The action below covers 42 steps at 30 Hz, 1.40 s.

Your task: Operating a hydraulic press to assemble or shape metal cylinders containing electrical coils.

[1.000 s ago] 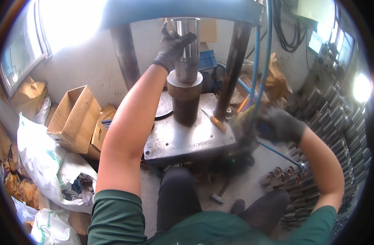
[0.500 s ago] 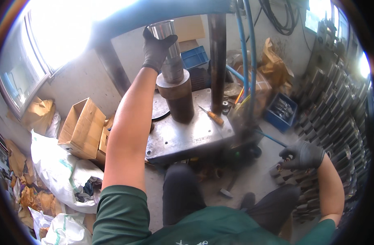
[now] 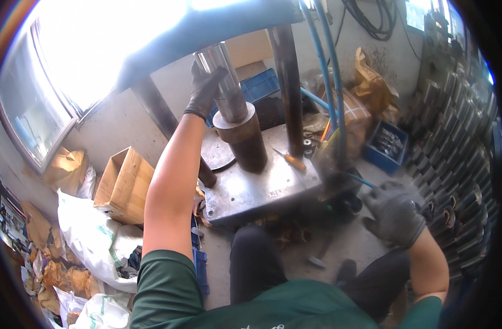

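Gloves cover both hands in the head view. The left hand point(image 3: 205, 88) is raised high, and its fingers are wrapped around the shiny steel ram point(image 3: 224, 82) of a press, gripping it on its left side. This ram comes down from the blue crossbeam point(image 3: 207, 33) and enters the top of a dark brown metal cylinder point(image 3: 244, 137), which stands upright on the grey steel press plate point(image 3: 256, 189). The left forearm is bare and stretches up from the lower part of the picture.

The right hand point(image 3: 392, 211) is low on the right side, well apart from the press. Its fingers are spread and half open, and it holds nothing that I can see; the hand is a little blurred. It hovers above the concrete floor, near a stack of metal tubes point(image 3: 454, 164) that lie in rows along the right edge.

On the plate, just to the right of the cylinder, lies a screwdriver with an orange handle point(image 3: 289, 160). Two dark columns point(image 3: 286, 82) of the press rise behind the plate, and blue hoses point(image 3: 325, 71) hang beside the right one. Behind them is a blue plastic crate point(image 3: 261, 86). On the left of the floor stands an open cardboard box point(image 3: 122, 183), and near it lie white sacks point(image 3: 92, 241). The person wears a green shirt and dark trousers.
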Available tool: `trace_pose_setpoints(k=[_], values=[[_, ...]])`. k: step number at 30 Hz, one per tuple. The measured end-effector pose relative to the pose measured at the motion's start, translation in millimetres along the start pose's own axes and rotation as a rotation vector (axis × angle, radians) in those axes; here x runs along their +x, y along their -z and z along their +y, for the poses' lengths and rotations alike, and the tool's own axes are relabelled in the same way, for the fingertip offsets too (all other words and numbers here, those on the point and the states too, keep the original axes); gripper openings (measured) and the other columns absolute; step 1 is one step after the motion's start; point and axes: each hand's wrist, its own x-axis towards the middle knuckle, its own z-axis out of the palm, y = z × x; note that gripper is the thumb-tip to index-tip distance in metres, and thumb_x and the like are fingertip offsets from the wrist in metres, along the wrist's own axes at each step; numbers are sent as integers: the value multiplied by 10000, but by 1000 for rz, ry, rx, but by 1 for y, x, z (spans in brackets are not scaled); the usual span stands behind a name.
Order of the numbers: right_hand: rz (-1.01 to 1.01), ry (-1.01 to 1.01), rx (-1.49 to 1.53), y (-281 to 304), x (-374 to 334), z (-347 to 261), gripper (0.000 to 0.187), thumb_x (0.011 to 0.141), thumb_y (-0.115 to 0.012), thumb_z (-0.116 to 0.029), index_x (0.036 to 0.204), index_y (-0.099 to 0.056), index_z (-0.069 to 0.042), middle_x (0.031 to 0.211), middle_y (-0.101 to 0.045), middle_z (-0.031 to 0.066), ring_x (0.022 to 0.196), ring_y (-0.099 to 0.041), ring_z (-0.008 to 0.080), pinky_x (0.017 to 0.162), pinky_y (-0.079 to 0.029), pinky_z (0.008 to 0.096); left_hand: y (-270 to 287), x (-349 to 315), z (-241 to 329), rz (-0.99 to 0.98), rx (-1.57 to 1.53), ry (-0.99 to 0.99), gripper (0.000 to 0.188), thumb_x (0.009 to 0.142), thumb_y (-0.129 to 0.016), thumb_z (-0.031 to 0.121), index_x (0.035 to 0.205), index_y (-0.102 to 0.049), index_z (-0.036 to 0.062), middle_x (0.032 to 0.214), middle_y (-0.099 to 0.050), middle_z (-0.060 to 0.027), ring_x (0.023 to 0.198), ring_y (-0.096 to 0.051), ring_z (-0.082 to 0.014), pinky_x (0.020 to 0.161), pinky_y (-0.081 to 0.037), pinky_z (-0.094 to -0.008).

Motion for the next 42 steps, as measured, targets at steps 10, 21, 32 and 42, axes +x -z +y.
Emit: trace_pose_setpoints(k=[10,21,32,42], values=[[802,-75,978,-48,379,-76,1031,806,-944,-468,1524,-451,83,1320,-678,278,1264,-679,418,1074,-531,485,11,12,-15,-96,-64,-24,854,852,-870,119,1550,-387,36,1350,-611,-137,1207,-654,-260,994,-606,-404],[693,273,1705,-53,493,-91,982,669,-1020,-490,1393,-541,-32,1261,-727,162,1200,-708,251,1046,-558,387,13,21,-21,-94,-31,22,813,839,-938,154,1478,-451,30,1314,-670,-162,1188,-686,-285,994,-605,-426],[812,164,1562,-40,479,-98,933,687,-988,-477,1406,-587,-37,1273,-741,174,1189,-730,270,1042,-568,394,10,17,-32,-83,-72,-116,847,815,-942,224,1475,-448,28,1314,-643,-144,1195,-657,-266,1041,-573,-425],[905,63,1430,-41,474,-99,772,685,-957,-459,1278,-703,-33,1119,-789,179,1060,-771,285,959,-592,403,8,13,-37,-56,-136,-117,899,805,-959,288,1494,-439,39,1332,-626,-128,1231,-634,-261,1073,-554,-424]])
